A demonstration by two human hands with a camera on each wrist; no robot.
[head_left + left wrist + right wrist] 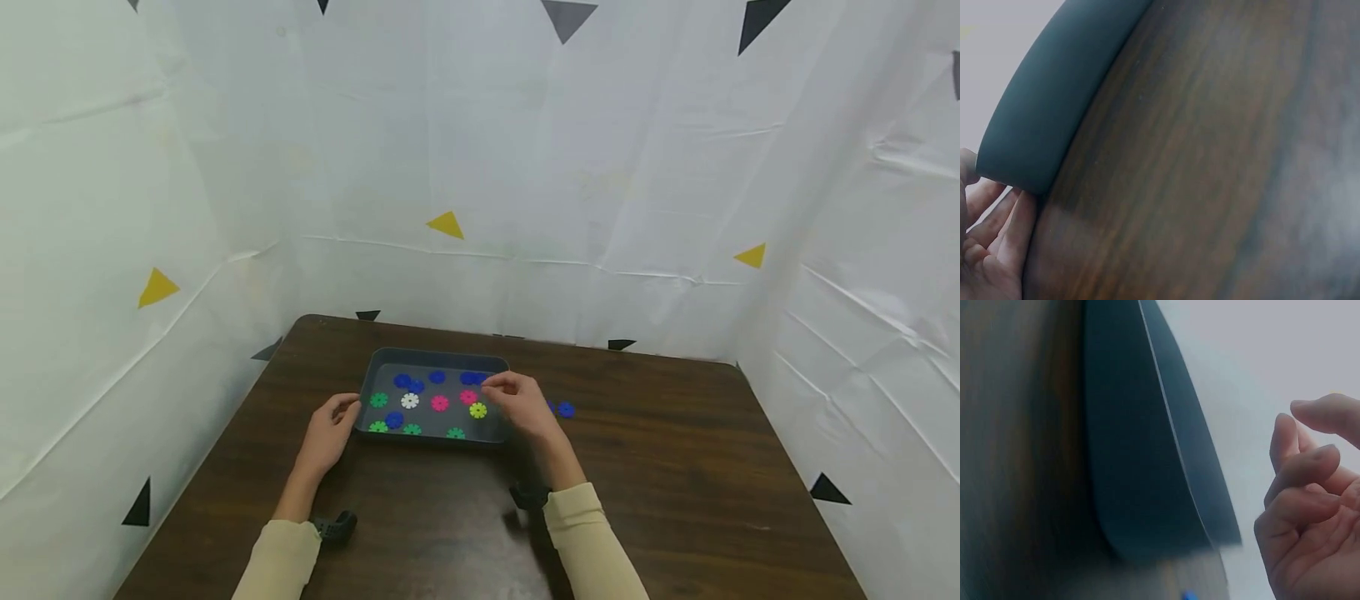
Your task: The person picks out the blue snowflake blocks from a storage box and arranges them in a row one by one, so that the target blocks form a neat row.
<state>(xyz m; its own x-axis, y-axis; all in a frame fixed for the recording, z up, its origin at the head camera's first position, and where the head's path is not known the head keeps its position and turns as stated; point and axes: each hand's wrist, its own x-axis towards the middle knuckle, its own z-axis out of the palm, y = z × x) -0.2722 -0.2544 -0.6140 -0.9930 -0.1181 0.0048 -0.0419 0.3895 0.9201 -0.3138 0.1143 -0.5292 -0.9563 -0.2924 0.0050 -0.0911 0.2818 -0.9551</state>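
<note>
A dark grey tray (435, 438) holds flat, notched flower-shaped discs: several blue ones (437, 377), several green ones (379, 400), two pink ones (440, 403), a white one (410, 401) and a yellow one (478, 410). My left hand (332, 425) rests against the tray's left side, its fingertips partly hidden behind the tray wall (1035, 112) in the left wrist view. Over the tray's right end hovers my right hand (525, 407). Its fingers (1300, 469) are loosely bent, thumb and index tips close together, with no disc visible between them.
Two blue discs (566, 409) lie on the brown wooden table (675, 450), right of the tray, one partly hidden by the right hand. White sheeting (510, 150) with yellow and dark triangles surrounds the table at the back and sides.
</note>
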